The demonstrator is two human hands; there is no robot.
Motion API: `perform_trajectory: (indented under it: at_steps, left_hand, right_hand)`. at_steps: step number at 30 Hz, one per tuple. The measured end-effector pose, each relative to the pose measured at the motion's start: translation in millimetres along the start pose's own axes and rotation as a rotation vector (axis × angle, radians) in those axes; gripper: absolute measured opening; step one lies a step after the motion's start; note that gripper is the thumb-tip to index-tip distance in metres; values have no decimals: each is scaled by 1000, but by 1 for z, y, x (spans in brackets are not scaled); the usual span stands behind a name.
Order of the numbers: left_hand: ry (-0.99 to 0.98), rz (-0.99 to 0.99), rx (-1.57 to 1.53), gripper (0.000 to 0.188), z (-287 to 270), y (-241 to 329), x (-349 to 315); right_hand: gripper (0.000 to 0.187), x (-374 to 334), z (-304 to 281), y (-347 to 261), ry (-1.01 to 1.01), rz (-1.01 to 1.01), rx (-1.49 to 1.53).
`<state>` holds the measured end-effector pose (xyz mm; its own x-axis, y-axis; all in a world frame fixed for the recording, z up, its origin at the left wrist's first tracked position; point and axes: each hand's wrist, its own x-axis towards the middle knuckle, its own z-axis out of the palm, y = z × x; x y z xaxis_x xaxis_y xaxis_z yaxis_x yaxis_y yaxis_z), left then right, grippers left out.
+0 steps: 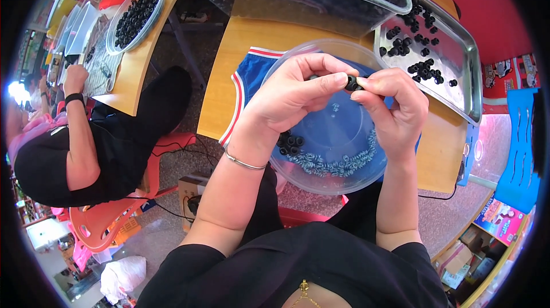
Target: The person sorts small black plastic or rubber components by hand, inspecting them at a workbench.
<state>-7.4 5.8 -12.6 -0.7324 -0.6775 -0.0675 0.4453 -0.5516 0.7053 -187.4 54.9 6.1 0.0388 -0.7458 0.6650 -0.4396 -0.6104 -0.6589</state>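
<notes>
Both of my hands meet above a round clear plastic tub [355,185]. My left hand [295,93] pinches a small black ring-shaped part [352,84] between thumb and fingers. The fingertips of my right hand [398,104] close on the same part from the other side. Another dark bit shows in the left hand's curled fingers, too hidden to name. Inside the tub, several black parts [291,143] lie at the left, and small pale, bluish-looking pieces [335,166] curve along the near side.
A large clear bin [309,3] full of black parts stands at the back of the wooden table [220,99]. Right of it, a metal tray [452,50] holds scattered black parts. Blue cloth [246,79] lies under the tub. Another person [74,153] sits at a table on the left.
</notes>
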Motion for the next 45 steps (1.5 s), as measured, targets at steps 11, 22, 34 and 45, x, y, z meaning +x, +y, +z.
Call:
perform_trajectory:
  at_steps: [11, 22, 34, 45]
  left_hand:
    - [27, -5, 43, 18, 0, 4, -2]
    - [-5, -59, 264, 56, -1, 9, -4]
    - [6, -13, 426, 52, 5, 16, -7]
    - [61, 3, 396, 27, 10, 14, -6]
  right_hand:
    - [20, 2, -3, -5, -50, -5, -61]
    - [29, 6, -15, -12, -378, 244, 88]
    - [27, 3, -9, -13, -290, 106, 5]
    - [31, 4, -3, -17, -221, 197, -65]
